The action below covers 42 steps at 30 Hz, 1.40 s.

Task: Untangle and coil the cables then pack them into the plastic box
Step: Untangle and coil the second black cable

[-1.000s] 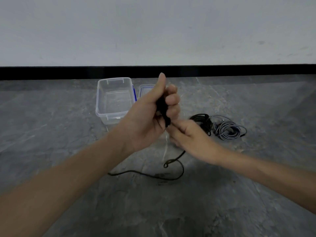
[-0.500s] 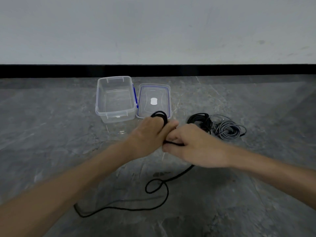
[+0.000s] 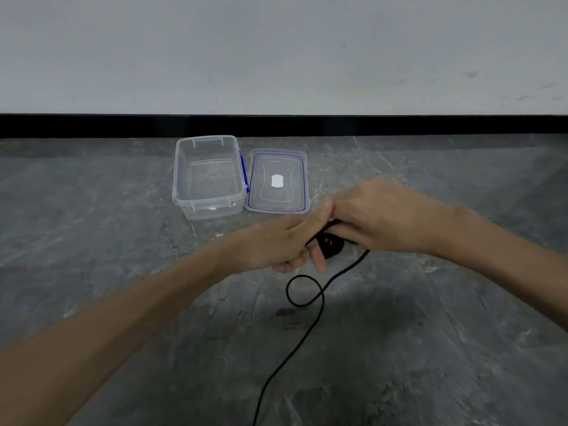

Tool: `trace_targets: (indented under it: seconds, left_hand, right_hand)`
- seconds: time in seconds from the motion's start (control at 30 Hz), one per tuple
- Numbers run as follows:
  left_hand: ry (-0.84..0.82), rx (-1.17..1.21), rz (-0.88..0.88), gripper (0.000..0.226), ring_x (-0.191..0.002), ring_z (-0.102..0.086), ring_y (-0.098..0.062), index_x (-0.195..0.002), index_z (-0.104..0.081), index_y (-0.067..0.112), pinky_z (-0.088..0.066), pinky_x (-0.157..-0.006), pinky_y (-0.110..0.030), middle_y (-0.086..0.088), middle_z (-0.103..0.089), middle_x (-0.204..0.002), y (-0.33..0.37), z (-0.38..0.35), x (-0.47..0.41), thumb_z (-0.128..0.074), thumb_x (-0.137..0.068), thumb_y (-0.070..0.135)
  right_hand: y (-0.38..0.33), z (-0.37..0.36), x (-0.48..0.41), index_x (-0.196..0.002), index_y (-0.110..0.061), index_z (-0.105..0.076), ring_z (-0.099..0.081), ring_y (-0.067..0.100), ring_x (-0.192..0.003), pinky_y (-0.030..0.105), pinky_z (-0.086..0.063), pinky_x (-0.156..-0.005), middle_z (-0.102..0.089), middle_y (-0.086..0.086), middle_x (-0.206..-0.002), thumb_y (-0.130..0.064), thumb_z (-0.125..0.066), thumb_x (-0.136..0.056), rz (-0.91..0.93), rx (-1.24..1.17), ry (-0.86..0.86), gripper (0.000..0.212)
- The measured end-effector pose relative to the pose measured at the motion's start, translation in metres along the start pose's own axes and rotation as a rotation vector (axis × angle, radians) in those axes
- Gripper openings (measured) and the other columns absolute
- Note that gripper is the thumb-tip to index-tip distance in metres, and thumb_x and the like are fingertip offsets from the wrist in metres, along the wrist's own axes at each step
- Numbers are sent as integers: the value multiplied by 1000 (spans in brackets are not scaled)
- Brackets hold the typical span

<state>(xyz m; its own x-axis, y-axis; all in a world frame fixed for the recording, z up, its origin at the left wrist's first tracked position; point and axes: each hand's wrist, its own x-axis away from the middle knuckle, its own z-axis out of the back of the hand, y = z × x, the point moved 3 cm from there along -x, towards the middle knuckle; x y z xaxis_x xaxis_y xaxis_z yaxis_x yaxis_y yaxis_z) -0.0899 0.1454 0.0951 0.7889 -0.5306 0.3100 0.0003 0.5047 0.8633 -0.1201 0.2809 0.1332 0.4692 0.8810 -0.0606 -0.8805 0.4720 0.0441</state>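
The left grip [image 3: 276, 245] (a bare hand) is closed round a small coil of the black cable [image 3: 335, 245]. The right grip [image 3: 384, 219], fingers curled, holds the same cable just to its right. The loose length loops over the grey floor [image 3: 123, 272] toward the near edge. Farther off, the open plastic box [image 3: 212, 210] sits beside its lid [image 3: 276, 166].

One wide head-worn view looks forward and down across the floor [image 3: 107, 272] to the wall [image 3: 276, 56].
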Motion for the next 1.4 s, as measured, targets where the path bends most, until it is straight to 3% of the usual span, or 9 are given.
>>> trace_targets:
  seconds: [0.17,0.43,0.63,0.73,0.87,1.0,1.13,1.3,1.4]
  left_hand:
    - [-127,420,-30,41,-36,-22,-6,-62,-53,14,-23,-39,-15,4,-27,-46,1,6,4,-51,-95,39]
    - [-387,1060,-98,41,-33,-16,-8,-51,-52,21,-32,-32,-13,10,-18,-43,17,15,8,-47,-91,30]
    - [-630,1305,-260,39,-36,-27,-12,-62,-58,12,-33,-42,-21,6,-27,-45,25,16,6,-46,-97,22]
    - [-463,1395,-322,39,-36,-28,-12,-62,-57,13,-29,-45,-22,6,-25,-45,27,23,3,-45,-97,25]
    - [177,1336,-368,39,-40,-33,-5,-74,-58,17,-31,-45,-15,10,-33,-46,30,45,-1,-38,-102,35]
    - [460,1301,-350,32,-51,-51,-4,-91,-56,14,-44,-54,-14,8,-62,-65,20,49,-8,-36,-105,35]
    - [681,851,-355,30,-69,-68,-10,-86,-57,11,-51,-69,-18,2,-74,-76,-1,56,-11,-38,-105,23]
    - [669,159,-262,26,-90,-70,-12,-93,-63,18,-53,-88,-28,4,-74,-92,-43,51,-9,-39,-105,19]
    - [503,-33,-173,36,-70,-62,2,-72,-60,28,-46,-76,-20,18,-65,-66,-50,28,-9,-41,-103,21]
  right_hand:
    - [4,-2,-3,-85,-9,-60,-50,20,-56,26,-36,-40,-56,3,-78,-21,-32,-86,-12,18,116,31]
    - [7,-28,-6,-112,-3,-53,-50,19,-88,28,-43,-71,-52,7,-101,-13,-52,-86,-139,-208,349,28]
    - [-5,-37,-14,-115,0,-51,-63,28,-84,44,-50,-74,-65,13,-91,-24,-53,-80,-290,-706,414,42]
    - [-11,-45,-14,-120,-8,-48,-66,26,-80,49,-51,-80,-67,13,-85,-7,-62,-89,-416,-1089,432,34]
    - [-34,-66,-5,-100,-15,-58,-55,12,-53,38,-45,-62,-55,-5,-51,-19,-41,-103,-536,-1170,320,17]
    - [-71,-70,2,-91,-18,-56,-39,6,-48,29,-42,-52,-39,-6,-55,-21,-37,-104,-565,-1298,102,24]
    - [-89,-50,10,-95,-20,-56,-40,3,-49,20,-37,-54,-41,-10,-57,-28,-35,-104,-476,-1179,-57,24]
    - [-71,-12,14,-83,-18,-63,-46,2,-52,14,-34,-53,-45,-12,-51,-27,-44,-102,-410,-832,63,29]
    - [-55,9,7,-76,-12,-66,-50,2,-46,12,-34,-51,-49,-16,-45,-24,-46,-101,-366,-753,89,34]
